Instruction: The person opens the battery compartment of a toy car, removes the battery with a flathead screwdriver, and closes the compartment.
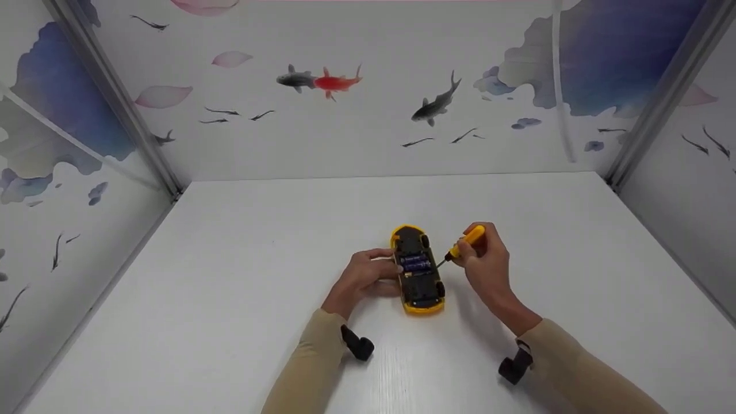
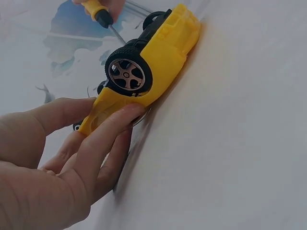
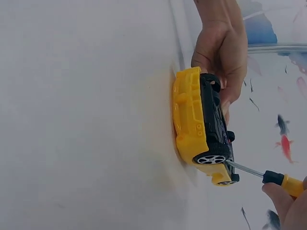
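Observation:
A yellow toy car (image 1: 424, 309) lies upside down on the white table, its black underside up. Two dark blue batteries (image 1: 415, 263) sit side by side in the uncovered bay midway along it. My left hand (image 1: 368, 273) grips the car's left side, with thumb and fingers along the yellow body (image 2: 165, 52) in the left wrist view. My right hand (image 1: 487, 261) holds a screwdriver (image 1: 472, 234) by its yellow and black handle. Its thin metal shaft (image 3: 244, 168) slants down to the car's right side, the tip near a wheel (image 3: 212, 159); whether it touches is hidden.
The white table (image 1: 230, 276) spreads around the car. Panels printed with fish and petals (image 1: 368, 132) stand at the back and both sides, joined by grey metal posts (image 1: 123, 98). A black wrist camera (image 1: 357, 344) is strapped to each sleeve.

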Demonstrator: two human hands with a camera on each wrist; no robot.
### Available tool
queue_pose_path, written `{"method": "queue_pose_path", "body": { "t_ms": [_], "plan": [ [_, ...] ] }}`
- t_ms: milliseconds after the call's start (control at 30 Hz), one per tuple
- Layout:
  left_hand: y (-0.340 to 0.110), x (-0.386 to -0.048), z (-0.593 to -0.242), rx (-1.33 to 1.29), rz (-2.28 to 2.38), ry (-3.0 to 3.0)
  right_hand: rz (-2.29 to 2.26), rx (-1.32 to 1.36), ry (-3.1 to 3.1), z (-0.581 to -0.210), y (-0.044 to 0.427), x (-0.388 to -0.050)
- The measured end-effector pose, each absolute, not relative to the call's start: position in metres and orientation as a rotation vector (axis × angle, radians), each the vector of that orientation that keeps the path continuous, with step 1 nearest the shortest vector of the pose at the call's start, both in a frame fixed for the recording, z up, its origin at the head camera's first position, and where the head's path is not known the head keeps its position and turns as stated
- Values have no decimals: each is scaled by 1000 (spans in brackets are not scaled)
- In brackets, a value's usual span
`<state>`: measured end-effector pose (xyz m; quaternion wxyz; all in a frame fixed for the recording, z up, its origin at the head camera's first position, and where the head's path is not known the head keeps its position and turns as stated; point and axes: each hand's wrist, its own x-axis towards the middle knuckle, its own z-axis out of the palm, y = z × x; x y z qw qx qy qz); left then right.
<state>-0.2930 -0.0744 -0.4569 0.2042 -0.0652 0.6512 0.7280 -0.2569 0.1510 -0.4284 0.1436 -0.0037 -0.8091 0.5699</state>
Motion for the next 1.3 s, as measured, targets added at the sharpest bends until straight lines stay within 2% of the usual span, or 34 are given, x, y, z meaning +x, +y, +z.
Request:
{"method": "queue_pose_path", "body": {
  "t_ms": [133, 367, 467, 600, 1000, 1133, 1300],
  "plan": [
    [-74, -294, -456, -169, 2000, 1860, 1867, -118, -2283, -429, 161, -266],
    [-75, -294, -460, -193, 2003, 1831, 2454, -533, -2019, -445, 183, -279],
    [-75, -295, -462, -164, 2014, 1818, 2597, -617, -1893, -449, 186, -281],
    [-77, -296, -463, -144, 2019, 1809, 2513, -555, -1985, -445, 184, -281],
    [-75, -292, -460, -170, 2031, 1815, 1647, 68, -2343, -427, 159, -262],
    [-74, -291, -459, -178, 2039, 1817, 1653, 45, -2340, -428, 155, -262],
    [-74, -293, -460, -179, 2017, 1838, 2000, -211, -2228, -433, 165, -271]
  ]
}}
